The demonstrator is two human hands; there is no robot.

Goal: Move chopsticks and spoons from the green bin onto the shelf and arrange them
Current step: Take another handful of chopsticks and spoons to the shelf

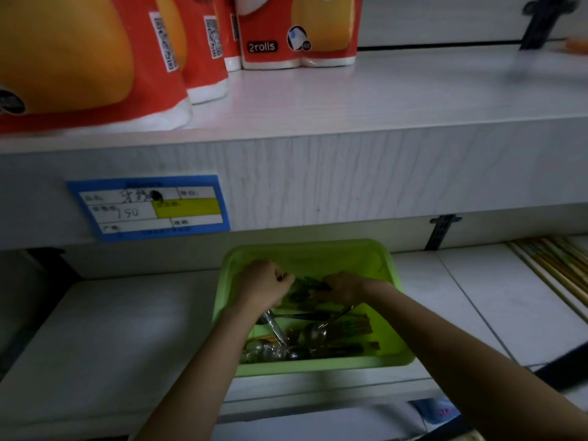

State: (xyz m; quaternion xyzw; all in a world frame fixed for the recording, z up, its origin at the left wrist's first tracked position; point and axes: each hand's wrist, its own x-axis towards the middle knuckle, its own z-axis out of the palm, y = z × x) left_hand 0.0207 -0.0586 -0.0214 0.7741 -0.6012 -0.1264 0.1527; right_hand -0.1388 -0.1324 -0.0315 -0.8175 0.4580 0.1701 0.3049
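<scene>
Chopsticks (307,289) gripped between left hand (262,283) and right hand (342,288).

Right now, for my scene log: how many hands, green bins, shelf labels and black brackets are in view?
hands: 2, the left hand and the right hand
green bin: 1
shelf label: 1
black brackets: 2
total: 6

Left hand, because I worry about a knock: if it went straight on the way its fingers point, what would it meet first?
Probably the dark chopsticks just ahead of the left hand, inside the green bin; the right hand lies just beyond them. Depth is unclear.
</scene>
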